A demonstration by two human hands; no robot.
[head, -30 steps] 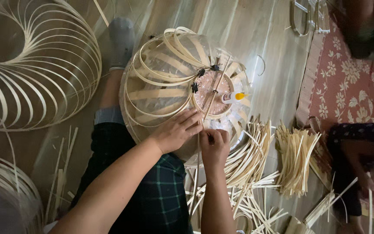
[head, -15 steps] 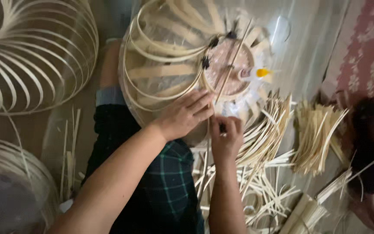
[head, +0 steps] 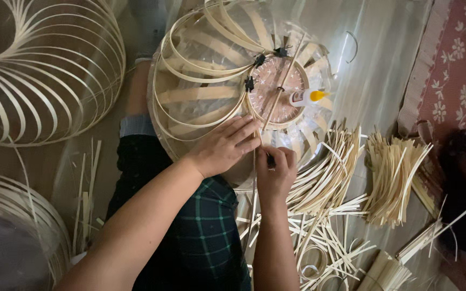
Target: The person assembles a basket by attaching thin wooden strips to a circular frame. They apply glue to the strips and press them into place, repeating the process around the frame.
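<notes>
**Two hands at the rim of a bamboo lampshade frame**

A round bamboo lampshade frame (head: pixel 211 91), built of curved pale strips over a clear plastic lining, rests on the person's lap and leg, filling the upper middle of the head view. Its strips gather at a small wooden ring (head: pixel 279 91), where a few black clips (head: pixel 259 59) pinch them in place. A thin bamboo stick (head: pixel 279 89) lies slanted across that ring, and a small glue bottle (head: pixel 307 97) with an orange tip rests just beside it on the ring's right side.

The left hand (head: pixel 222 145) lies flat on the near edge of the frame, fingers (head: pixel 244 129) stretched out and pressed against the strips close below the ring, holding nothing in a closed grasp. The right hand (head: pixel 276 170) sits just beside it, fingers curled and pinched on a thin bamboo strip (head: pixel 254 205) that runs down from the frame's edge; something small and dark shows at the fingertips, too small to tell.

To the right, loose bamboo strips (head: pixel 324 172) fan out on the floor, with a neater bundle of short strips (head: pixel 392 178) beyond them. Coils of long bamboo strips (head: pixel 44 70) lie at upper left. A red patterned mat (head: pixel 459 75) lies at far right, where another person's dark sleeve (head: pixel 462 183) shows.
</notes>
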